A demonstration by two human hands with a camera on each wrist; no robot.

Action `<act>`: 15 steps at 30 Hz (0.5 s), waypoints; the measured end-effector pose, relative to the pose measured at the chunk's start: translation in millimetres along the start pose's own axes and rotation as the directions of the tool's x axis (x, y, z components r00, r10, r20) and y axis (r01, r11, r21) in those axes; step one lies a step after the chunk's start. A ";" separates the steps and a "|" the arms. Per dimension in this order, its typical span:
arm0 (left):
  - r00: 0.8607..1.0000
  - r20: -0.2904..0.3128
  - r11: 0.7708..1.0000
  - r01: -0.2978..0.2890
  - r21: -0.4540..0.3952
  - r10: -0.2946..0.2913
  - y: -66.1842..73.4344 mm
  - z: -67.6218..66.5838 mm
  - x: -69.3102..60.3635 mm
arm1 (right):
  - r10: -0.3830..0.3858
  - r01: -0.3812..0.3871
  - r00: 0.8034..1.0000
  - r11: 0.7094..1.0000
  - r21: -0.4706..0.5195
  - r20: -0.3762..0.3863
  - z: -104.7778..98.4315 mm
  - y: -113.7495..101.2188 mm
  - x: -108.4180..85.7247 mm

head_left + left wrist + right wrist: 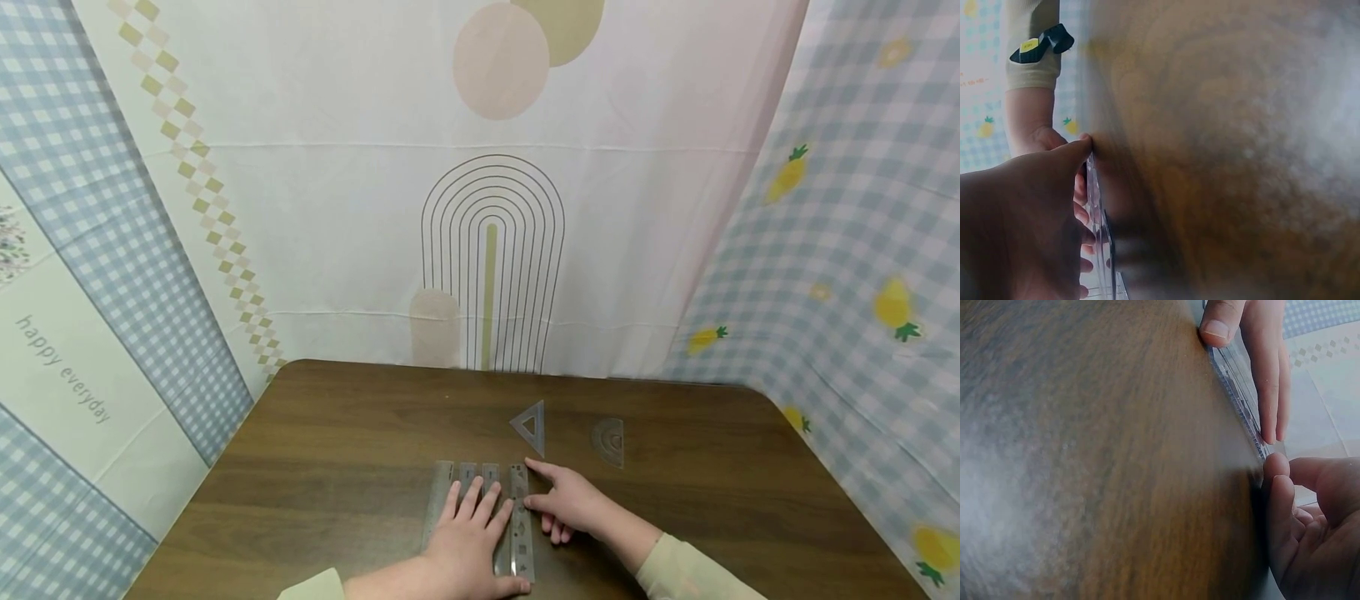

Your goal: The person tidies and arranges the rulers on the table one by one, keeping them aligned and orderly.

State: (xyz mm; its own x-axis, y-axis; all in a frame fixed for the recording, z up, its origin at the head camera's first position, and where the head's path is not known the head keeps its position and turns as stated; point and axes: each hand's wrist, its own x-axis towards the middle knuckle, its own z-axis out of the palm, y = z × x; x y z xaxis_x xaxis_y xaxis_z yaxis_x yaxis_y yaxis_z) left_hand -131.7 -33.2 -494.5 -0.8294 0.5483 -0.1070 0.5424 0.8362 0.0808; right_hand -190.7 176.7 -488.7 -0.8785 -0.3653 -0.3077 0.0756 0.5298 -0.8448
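Four rulers (521,529), right hand (576,502) at edge

Reads "happy everyday" in slanting grey letters (all lower case) on the pale band (67,392) of the checked cloth (172,333) at left. Too small or blurred to read on the yellow label (1029,45) of the dark wrist device (1060,39) and on the rulers (522,537).

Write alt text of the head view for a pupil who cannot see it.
A person's left hand lies spread over a row of rulers on a brown table, while the right hand touches the rightmost, a stencil ruler. Beyond lie a triangular set square and a protractor.
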 end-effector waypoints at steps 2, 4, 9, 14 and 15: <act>1.000 0.006 1.000 0.000 -0.007 0.000 0.8 -1.2 -0.2 | 0.003 -0.003 1.000 1.000 0.004 0.001 0.1 -0.2 0.2; 1.000 0.012 1.000 0.002 -0.006 -0.002 1.6 -2.1 -0.1 | 0.007 -0.007 1.000 1.000 0.008 0.000 -0.1 0.0 0.1; 1.000 0.013 1.000 0.003 -0.004 -0.003 2.4 -2.5 0.0 | 0.011 -0.011 1.000 1.000 0.022 -0.008 -0.6 1.3 0.4; 1.000 -0.018 1.000 0.003 -0.009 -0.003 0.5 1.0 1.9 | -0.010 0.012 0.999 0.998 0.065 -0.032 0.6 4.5 1.2; 1.000 -0.024 1.000 0.004 -0.009 -0.004 0.3 1.0 2.1 | -0.016 0.018 0.999 0.997 0.076 -0.037 0.7 5.2 1.1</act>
State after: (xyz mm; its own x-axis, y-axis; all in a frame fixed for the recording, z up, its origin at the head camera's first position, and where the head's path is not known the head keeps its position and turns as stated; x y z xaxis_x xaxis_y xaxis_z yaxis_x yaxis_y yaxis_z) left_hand -133.2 -31.8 -495.7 -0.8346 0.5444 -0.0840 0.5379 0.8383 0.0892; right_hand -191.0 178.5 -493.8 -0.8963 -0.3453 -0.2784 0.0950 0.4635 -0.8810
